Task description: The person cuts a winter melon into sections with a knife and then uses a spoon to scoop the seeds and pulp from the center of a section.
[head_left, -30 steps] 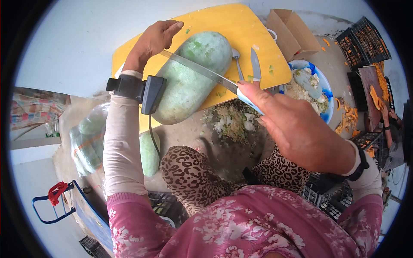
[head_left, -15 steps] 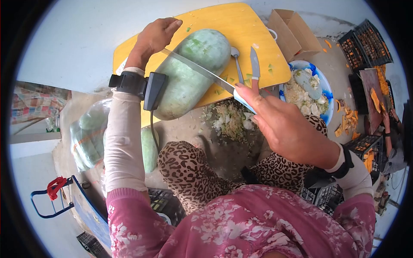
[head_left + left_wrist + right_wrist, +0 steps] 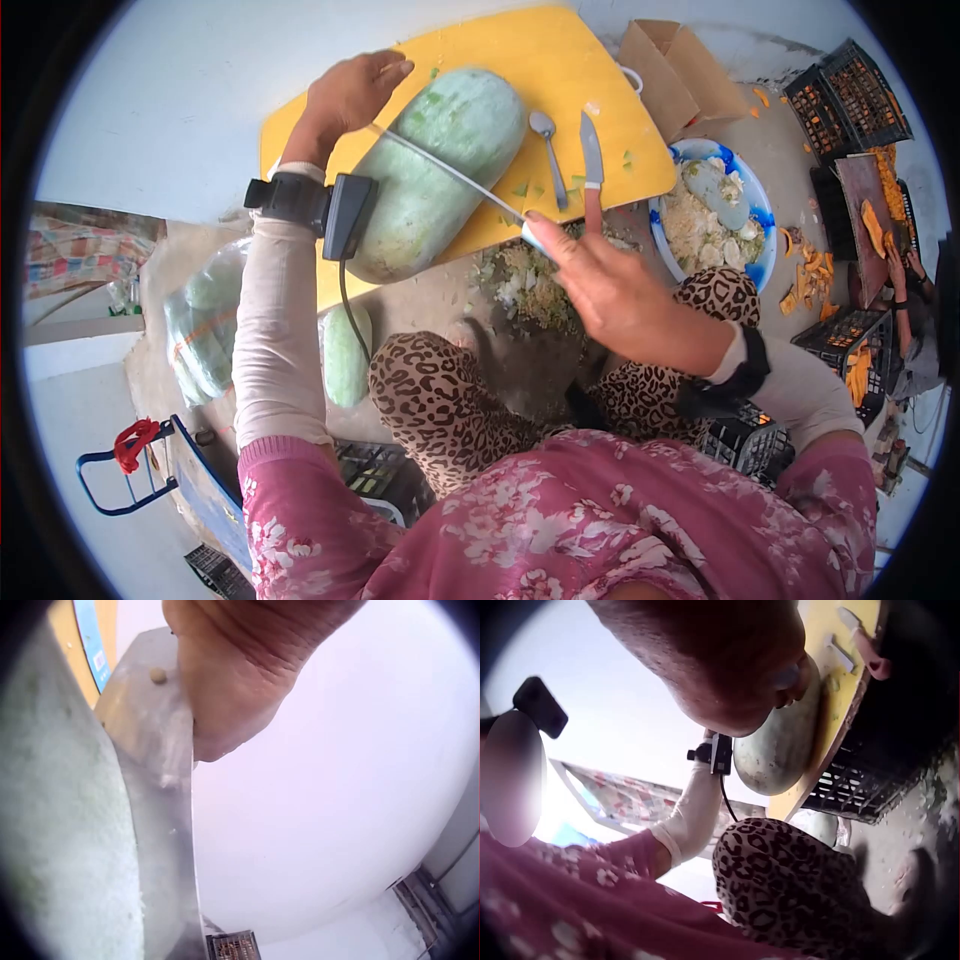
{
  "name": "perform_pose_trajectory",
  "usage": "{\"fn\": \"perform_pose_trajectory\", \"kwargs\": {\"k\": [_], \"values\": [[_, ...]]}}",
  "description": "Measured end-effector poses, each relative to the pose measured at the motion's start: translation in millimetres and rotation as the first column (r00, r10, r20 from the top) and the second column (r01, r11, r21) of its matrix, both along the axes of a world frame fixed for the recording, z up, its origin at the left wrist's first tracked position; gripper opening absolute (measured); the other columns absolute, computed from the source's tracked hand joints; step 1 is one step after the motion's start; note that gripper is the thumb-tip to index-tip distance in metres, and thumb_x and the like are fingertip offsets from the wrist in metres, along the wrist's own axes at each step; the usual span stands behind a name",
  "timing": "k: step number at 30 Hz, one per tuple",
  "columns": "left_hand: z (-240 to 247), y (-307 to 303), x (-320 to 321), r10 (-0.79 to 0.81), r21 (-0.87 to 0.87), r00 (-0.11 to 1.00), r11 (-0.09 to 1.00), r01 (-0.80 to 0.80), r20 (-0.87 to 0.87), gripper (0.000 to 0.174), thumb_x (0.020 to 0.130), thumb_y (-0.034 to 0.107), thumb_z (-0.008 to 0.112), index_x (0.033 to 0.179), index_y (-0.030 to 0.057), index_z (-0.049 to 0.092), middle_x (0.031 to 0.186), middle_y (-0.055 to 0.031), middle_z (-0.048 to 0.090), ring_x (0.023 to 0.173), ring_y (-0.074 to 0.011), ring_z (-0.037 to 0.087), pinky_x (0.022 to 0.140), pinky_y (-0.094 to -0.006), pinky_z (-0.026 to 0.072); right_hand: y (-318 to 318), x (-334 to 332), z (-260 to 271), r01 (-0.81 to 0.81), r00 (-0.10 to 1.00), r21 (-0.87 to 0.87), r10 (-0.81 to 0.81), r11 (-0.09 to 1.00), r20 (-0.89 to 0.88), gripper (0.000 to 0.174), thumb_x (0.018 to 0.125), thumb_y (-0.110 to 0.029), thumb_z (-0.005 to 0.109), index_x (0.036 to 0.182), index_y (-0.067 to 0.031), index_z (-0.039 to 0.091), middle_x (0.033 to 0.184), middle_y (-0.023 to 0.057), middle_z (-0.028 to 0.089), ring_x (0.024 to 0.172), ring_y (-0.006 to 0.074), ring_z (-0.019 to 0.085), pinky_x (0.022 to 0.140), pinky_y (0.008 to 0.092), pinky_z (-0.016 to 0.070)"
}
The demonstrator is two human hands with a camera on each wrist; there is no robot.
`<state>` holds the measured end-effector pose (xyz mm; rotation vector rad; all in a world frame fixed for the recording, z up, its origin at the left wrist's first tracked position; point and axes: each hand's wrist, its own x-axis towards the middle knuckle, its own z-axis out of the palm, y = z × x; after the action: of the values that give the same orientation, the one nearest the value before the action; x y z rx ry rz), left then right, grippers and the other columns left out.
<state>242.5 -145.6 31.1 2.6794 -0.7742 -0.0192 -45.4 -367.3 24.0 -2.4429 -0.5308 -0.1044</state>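
Observation:
A large pale-green winter melon (image 3: 425,215) lies on the yellow board (image 3: 480,40). Across its middle runs a long knife (image 3: 455,174), its blade at the rind. My right hand (image 3: 635,305) grips the light-coloured handle on the near right side. At the blade's far end, my left hand (image 3: 350,95) presses the spine with its heel, fingers loosely extended. The left wrist view shows the broad blade (image 3: 161,802) between the melon (image 3: 60,817) and the heel of my left hand (image 3: 232,697). A spoon (image 3: 552,165) and a smaller knife (image 3: 591,150) lie right of the melon.
A blue-and-white basin (image 3: 765,240) of scraped pulp stands on the floor at right, below a cardboard box (image 3: 680,85). Vegetable scraps (image 3: 530,285) lie under the board's edge. Bagged melons (image 3: 200,340) stand at left. Another person's hands (image 3: 908,265) work at far right.
My right hand has moved left and slightly up with the handle. The blade has turned to show more edge-on, while my left hand stays near its far end.

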Motion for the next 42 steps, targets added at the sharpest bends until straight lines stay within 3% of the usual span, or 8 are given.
{"fn": "perform_pose_trajectory", "kwargs": {"k": [6,9,10,15,23,33,35,42], "values": [[17.8,-11.9,-9.8,0.029,0.144,0.999,0.989,-0.024,-0.033,0.050,0.094,0.052,0.043,0.124,0.0172,0.062,0.109,-0.0094,0.068,0.105,-0.0287,0.062,0.093,-0.0390,0.0462,-9.8,-3.8,-33.8,-0.014,0.992,0.125,-0.003,0.992,0.129,0.065,0.085,0.000,0.056,0.145,-0.0067,0.032,0.076,0.0143,0.051,0.066,0.0341,0.057,0.067,0.0425,0.0504],[12.6,-7.1,-8.1,-0.015,0.145,0.998,0.989,0.007,0.053,0.051,0.095,0.049,0.045,0.126,0.0102,0.059,0.094,-0.0100,0.070,0.070,-0.0203,0.062,0.077,-0.0344,0.0498,-5.3,-3.6,-30.6,0.006,0.997,0.131,-0.016,0.991,0.082,0.063,0.086,0.000,0.055,0.145,-0.0068,0.033,0.076,0.0138,0.052,0.068,0.0342,0.057,0.086,0.0464,0.0452],[11.2,-4.7,-5.0,-0.002,0.150,1.000,0.989,-0.002,0.028,0.051,0.095,0.050,0.045,0.125,0.0124,0.060,0.099,-0.0097,0.070,0.081,-0.0221,0.063,0.082,-0.0354,0.0488,-3.8,-2.2,-26.1,0.020,0.998,0.130,-0.027,0.991,0.054,0.062,0.087,0.000,0.055,0.145,-0.0068,0.033,0.076,0.0136,0.052,0.069,0.0343,0.058,0.094,0.0488,0.0424],[11.4,-1.2,7.2,0.088,0.126,0.973,0.990,-0.061,-0.214,0.049,0.094,0.050,0.045,0.124,0.0152,0.061,0.105,-0.0100,0.069,0.098,-0.0230,0.064,0.090,-0.0351,0.0474,0.4,8.1,6.6,-0.004,1.000,0.069,0.002,0.998,0.022,0.061,0.085,0.006,0.056,0.141,-0.0034,0.035,0.085,0.0169,0.054,0.075,0.0343,0.059,0.074,0.0406,0.0492],[9.1,7.9,13.4,0.001,0.316,0.997,0.949,-0.023,0.072,0.049,0.095,0.050,0.041,0.127,0.0172,0.058,0.109,-0.0075,0.069,0.103,-0.0284,0.063,0.092,-0.0386,0.0465,13.1,29.6,-67.2,0.052,0.973,-0.046,-0.040,0.998,0.229,0.065,0.086,-0.002,0.053,0.146,-0.0094,0.030,0.080,0.0138,0.054,0.061,0.0315,0.059,0.080,0.0458,0.0453],[14.3,35.8,26.3,-0.110,-0.249,0.978,0.966,0.064,-0.177,0.053,0.091,0.043,0.058,0.129,0.0050,0.055,0.103,-0.0160,0.068,0.102,-0.0218,0.063,0.091,-0.0337,0.0476,9.2,34.2,-36.2,-0.002,0.998,-0.144,0.011,0.990,0.060,0.070,0.086,-0.003,0.054,0.149,-0.0088,0.024,0.079,0.0145,0.053,0.064,0.0321,0.058,0.071,0.0504,0.0423],[24.9,43.3,9.7,-0.005,-0.376,0.988,0.925,-0.055,-0.157,0.060,0.089,0.038,0.064,0.133,0.0004,0.049,0.117,-0.0223,0.060,0.111,-0.0254,0.058,0.093,-0.0356,0.0471,10.5,36.4,-28.7,0.010,1.000,-0.159,-0.011,0.987,0.000,0.068,0.089,-0.007,0.054,0.150,-0.0115,0.024,0.076,0.0087,0.051,0.068,0.0278,0.055,0.087,0.0630,0.0275],[-3.3,69.3,-94.5,0.119,-0.220,0.985,0.971,-0.090,0.121,0.106,0.073,0.053,0.076,0.140,-0.0110,0.026,0.137,-0.0320,0.037,0.128,-0.0411,0.038,0.106,-0.0445,0.0343,16.6,48.2,-2.0,-0.022,0.993,-0.089,0.012,0.996,-0.120,0.063,0.090,-0.005,0.051,0.147,-0.0068,0.025,0.081,0.0187,0.057,0.069,0.0365,0.058,0.067,0.0555,0.0416]]}}
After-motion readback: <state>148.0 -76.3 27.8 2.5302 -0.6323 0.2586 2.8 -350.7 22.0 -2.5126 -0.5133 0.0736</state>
